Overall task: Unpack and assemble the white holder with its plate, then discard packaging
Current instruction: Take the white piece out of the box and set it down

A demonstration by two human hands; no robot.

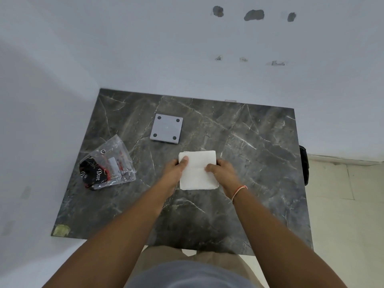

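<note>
White wrapped packet [197, 170], rectangular and flat, held from both sides above a grey marble table [249, 163]. Left hand [175, 169] grasps the packet's left edge, thumb laid over the upper left corner of its top face, the other fingers hidden underneath. Right hand [223, 170] grasps the right edge at mid-height, thumb pressed on the top face, fingers likewise out of sight below. Whether the packet rests on the table or is lifted slightly clear of it cannot be told. A thin red-and-white thread [239, 191] circles the right wrist, just behind the grip.

Beyond the grip and a little to its left, well apart from the packet, a pale grey square plate [166, 129] lies flat on the table, a dark round pad near each of its four corners. Left of the grip, near the table's left edge, lies a clear plastic bag [112, 163] with red print; a dark wrapper [91, 175] with white lettering sits in or under its lower part, which of the two cannot be told. White walls [145, 48] meet the table's far and left sides.
</note>
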